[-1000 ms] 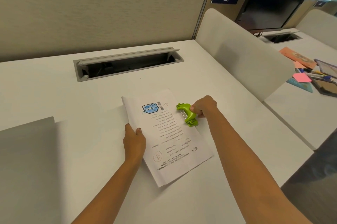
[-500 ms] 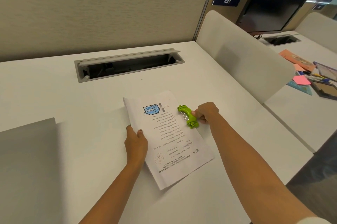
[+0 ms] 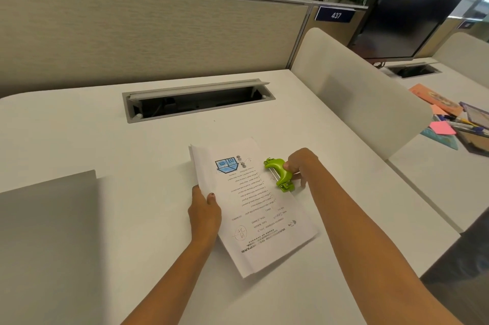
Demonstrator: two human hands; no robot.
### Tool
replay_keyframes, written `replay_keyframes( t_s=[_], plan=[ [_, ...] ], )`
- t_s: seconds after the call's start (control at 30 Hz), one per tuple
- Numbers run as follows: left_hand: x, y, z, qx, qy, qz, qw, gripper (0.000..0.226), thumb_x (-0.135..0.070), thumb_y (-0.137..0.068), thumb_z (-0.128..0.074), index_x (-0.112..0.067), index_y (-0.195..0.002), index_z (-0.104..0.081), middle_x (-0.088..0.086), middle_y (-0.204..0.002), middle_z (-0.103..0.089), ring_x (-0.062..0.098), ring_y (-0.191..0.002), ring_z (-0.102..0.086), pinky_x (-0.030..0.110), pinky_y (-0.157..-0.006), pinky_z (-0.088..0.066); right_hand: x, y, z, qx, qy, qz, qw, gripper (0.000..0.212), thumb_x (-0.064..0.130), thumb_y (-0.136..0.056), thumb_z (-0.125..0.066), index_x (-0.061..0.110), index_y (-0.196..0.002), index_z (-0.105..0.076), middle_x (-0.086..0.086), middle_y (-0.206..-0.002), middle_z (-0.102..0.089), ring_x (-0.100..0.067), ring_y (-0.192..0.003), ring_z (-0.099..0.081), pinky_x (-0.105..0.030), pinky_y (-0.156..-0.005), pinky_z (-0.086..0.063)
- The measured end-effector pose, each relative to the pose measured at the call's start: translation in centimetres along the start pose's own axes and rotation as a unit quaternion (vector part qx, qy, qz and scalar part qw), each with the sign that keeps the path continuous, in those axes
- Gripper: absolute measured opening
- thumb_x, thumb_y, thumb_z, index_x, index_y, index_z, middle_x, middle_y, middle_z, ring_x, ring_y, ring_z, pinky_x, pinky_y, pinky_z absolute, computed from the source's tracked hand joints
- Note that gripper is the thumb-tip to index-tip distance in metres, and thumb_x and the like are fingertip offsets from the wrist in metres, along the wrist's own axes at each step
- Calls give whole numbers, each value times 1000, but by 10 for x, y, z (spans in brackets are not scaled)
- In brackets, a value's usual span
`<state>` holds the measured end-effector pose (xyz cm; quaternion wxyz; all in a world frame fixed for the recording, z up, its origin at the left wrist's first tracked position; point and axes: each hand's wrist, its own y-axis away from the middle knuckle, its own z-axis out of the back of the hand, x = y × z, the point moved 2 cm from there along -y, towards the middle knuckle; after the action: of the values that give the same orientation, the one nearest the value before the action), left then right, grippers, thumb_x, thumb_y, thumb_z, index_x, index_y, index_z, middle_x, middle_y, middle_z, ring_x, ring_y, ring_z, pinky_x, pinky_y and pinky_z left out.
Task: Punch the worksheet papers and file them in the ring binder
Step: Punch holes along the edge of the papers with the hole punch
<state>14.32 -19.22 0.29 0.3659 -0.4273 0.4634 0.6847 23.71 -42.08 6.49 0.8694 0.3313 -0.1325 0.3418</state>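
A stack of printed worksheet papers [image 3: 254, 208] lies on the white desk [image 3: 132, 144], text upside down to me. A small green hole punch [image 3: 279, 172] sits on the stack's right long edge. My right hand [image 3: 300, 165] grips the punch from the right, fingers curled over its handle. My left hand [image 3: 205, 214] holds the stack's left edge, thumb on top of the paper. A grey ring binder [image 3: 47, 240] lies closed at the left, partly cut off by the frame.
An open cable tray [image 3: 198, 99] is set in the desk behind the papers. A beige partition [image 3: 148, 33] stands at the back and a white divider [image 3: 365, 102] to the right. The neighbouring desk holds a monitor [image 3: 407, 14], sticky notes and pens [image 3: 455, 123].
My right hand has shifted back on the punch handle from pressing on top to gripping it from the side. The papers and left hand stay in place; the view moved slightly.
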Motion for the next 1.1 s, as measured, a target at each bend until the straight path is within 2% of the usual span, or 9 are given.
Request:
replay_keyframes(
  t_s=[0.1, 0.17, 0.23, 0.3, 0.5, 0.73, 0.83, 0.93, 1.1],
  plan=[
    [0, 1, 0, -2, -4, -1, 1000, 26, -11, -100, -39, -12, -126, -42, 10, -121, -57, 20, -91, -50, 31, -75, -44, 2, 0, 1, -9, 74, 41, 996, 28, 24, -92, -57, 9, -69, -51, -2, -69, -60, -19, -63, -62, -28, -60, -51],
    [0, 1, 0, -1, -5, -1, 1000, 28, -11, -100, -39, -11, -128, -41, 11, -123, -57, 19, -92, -49, 32, -77, -44, 4, 2, 1, -4, 85, 30, 996, 18, 23, -86, -67, 7, -87, -59, -5, -88, -69, -20, -80, -69, -31, -67, -54],
    [1, 0, 1, 2, -7, -3, 1000, 29, -11, -100, -40, -11, -129, -41, 11, -126, -56, 19, -93, -49, 33, -79, -44, 3, 3, 3, -8, 83, 27, 996, 33, 26, -82, -72, 6, -106, -60, -7, -103, -71, -21, -96, -69, -34, -78, -57],
    [2, -2, 2, 4, -7, -3, 1000, 30, -12, -100, -40, -12, -130, -41, 11, -127, -56, 18, -93, -49, 32, -80, -42, 2, 2, 5, -20, 85, 33, 996, 36, 28, -81, -74, 6, -106, -60, -7, -108, -69, -24, -101, -67, -36, -84, -56],
    [2, -2, 2, 6, -3, 1, 1000, 31, -12, -100, -40, -11, -131, -41, 11, -127, -56, 19, -94, -49, 33, -81, -43, -7, -4, 2, -49, 53, -7, 997, 13, 19, -82, -71, 11, -87, -62, -2, -64, -63, -22, -69, -66, -33, -66, -50],
    [4, -4, 4, 1, -5, -15, 1000, 24, -12, -99, -41, -14, -123, -44, -1, -105, -51, 20, -90, -50, 30, -77, -41, -10, -7, 5, 35, 62, -51, 996, 25, 33, -80, -75, 15, -90, -61, 0, -66, -58, -11, -49, -54, -26, -45, -41],
    [4, -5, 4, 4, -12, -17, 1000, 25, -13, -99, -41, -14, -124, -44, -2, -103, -51, 21, -90, -50, 30, -77, -42, -9, -5, 5, 24, 57, -31, 998, 26, 26, -79, -76, 12, -96, -64, -2, -77, -66, -14, -54, -61, -27, -45, -41],
    [5, -5, 4, 5, -13, -28, 1000, 18, -14, -100, -40, -19, -117, -43, -4, -102, -50, 20, -88, -51, 30, -75, -42, -6, -2, 2, 23, 29, -5, 999, 26, 14, -81, -71, 7, -105, -65, -9, -101, -72, -23, -76, -73, -26, -47, -39],
    [3, -13, 20, -25, -7, -29, 999, 20, -12, -100, -39, -16, -119, -44, 0, -105, -54, 23, -88, -54, 32, -73, -45, 0, 3, -1, 37, 53, 11, 998, 26, 10, -87, -60, 7, -113, -63, -10, -111, -70, -22, -94, -71, -27, -46, -40]
  ],
)
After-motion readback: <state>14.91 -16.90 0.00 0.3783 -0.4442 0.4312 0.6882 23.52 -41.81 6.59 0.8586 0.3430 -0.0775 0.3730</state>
